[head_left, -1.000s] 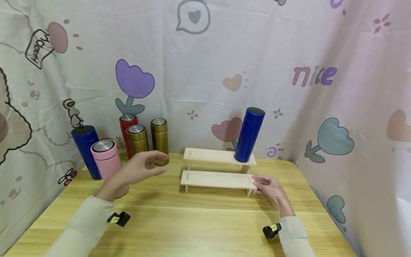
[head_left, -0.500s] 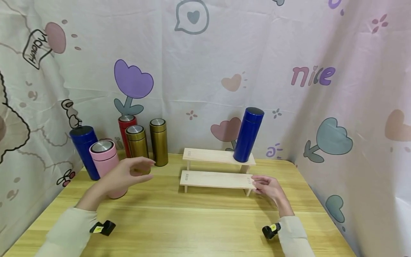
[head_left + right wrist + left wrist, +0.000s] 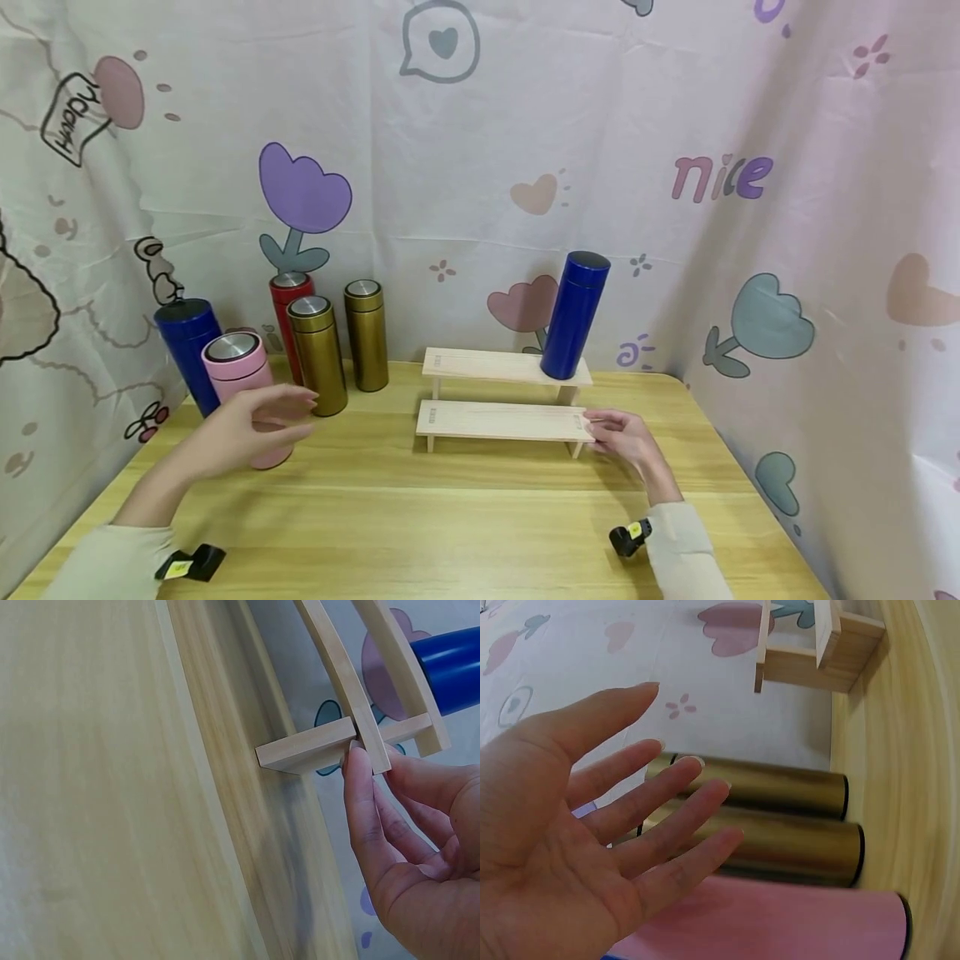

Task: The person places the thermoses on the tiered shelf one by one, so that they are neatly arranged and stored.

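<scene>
My left hand is in front of the pink thermos, fingers spread and relaxed with nothing in them. In the left wrist view its palm faces the pink thermos and two gold thermoses. My right hand pinches the right end of the lower board of a two-step wooden rack, thumb on one face and fingers on the other, as the right wrist view shows. A blue thermos stands on the right end of the upper board. The lower board bears nothing.
At the left of the table stand another blue thermos, a red thermos behind, a front gold thermos and a rear gold thermos. A printed curtain hangs behind.
My left hand has moved left and toward me, away from the gold thermoses to the front of the pink one. The right hand keeps its grip; the view has shifted slightly.
</scene>
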Demonstrator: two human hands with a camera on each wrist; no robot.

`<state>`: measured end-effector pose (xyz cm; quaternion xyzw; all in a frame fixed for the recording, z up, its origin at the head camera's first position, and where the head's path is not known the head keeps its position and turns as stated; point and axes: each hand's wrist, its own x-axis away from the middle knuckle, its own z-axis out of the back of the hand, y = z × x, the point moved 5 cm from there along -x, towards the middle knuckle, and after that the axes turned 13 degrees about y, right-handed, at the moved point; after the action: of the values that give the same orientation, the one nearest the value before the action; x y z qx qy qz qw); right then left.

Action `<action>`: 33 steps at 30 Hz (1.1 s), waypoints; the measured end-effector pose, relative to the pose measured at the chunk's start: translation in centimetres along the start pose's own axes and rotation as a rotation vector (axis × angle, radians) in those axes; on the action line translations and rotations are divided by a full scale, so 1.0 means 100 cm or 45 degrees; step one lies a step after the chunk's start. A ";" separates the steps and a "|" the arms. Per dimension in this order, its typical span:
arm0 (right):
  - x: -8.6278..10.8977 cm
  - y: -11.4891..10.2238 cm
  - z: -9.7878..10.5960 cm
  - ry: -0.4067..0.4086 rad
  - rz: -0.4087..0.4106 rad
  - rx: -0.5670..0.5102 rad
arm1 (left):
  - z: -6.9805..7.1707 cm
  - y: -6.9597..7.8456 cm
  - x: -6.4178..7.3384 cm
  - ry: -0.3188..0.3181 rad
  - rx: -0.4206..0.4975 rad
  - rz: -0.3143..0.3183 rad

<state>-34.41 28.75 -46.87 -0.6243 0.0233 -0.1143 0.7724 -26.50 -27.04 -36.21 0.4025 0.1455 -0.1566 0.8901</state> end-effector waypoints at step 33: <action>-0.003 0.001 0.000 0.000 -0.003 0.033 | 0.056 -0.054 0.032 0.089 -0.063 0.116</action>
<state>-34.72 28.82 -47.02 -0.6143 0.0211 -0.1157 0.7803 -25.02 -35.18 -37.54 0.3920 0.1618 -0.0982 0.9003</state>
